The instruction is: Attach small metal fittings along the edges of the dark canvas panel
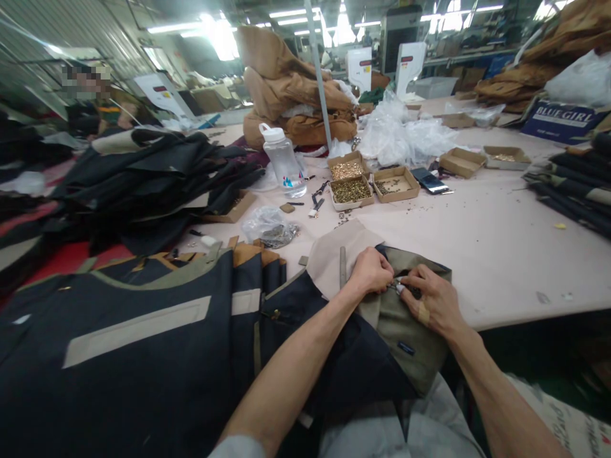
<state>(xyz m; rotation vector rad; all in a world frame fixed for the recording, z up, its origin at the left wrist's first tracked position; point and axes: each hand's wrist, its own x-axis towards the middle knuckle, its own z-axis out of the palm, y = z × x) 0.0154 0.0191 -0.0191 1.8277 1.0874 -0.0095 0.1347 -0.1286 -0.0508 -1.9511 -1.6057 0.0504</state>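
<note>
Navy and olive cloth of a garment (415, 359) lies partly over the table edge in front of me, its olive side turned up with a small dark label. My left hand (373, 270) is closed in a pinch at the upper part of this cloth. Close beside it, my right hand (432, 298) has its thumb and fingers bent together over the same spot. A small shiny metal piece shows between the fingertips, too small to name. White wrapping covers a right fingertip, and a tan strip sits near the thumb's base. Underneath lies a beige cloth piece (329, 257).
Stacked navy garments (143, 356) fill the left front. Behind them rises a dark garment pile (157, 165). Small boxes of metal fittings (351, 192), a water bottle (284, 162) and a phone (429, 180) stand across the table. A person (119, 108) is at far left.
</note>
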